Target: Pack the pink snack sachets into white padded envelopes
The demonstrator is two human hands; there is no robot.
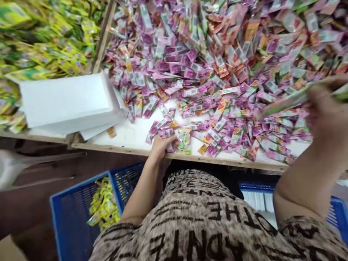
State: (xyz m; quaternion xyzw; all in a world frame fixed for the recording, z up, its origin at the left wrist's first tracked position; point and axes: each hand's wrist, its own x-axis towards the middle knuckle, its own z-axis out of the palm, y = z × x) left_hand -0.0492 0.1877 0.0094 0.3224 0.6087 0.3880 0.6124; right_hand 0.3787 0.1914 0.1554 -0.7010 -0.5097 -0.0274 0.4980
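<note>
My left hand (161,145) rests at the table's front edge, its thumb stretched over small purple packets (170,146); its other fingers are partly hidden by them. Just right of that thumb lie light green packets (185,139), side by side. Raised at the far right is my right hand (322,108), smeared by motion, with its fingers closed round a long green and pink packet (292,99). Below and behind it spreads a large heap of small purple and pink packets (201,87), some with orange or green parts.
A white box (67,99) stands at the table's left, beside a wooden divider (102,40). Yellow-green packets (51,47) are heaped beyond the divider. Under the table edge (130,149) are a blue crate (69,214) holding yellow packets and another blue crate (337,214).
</note>
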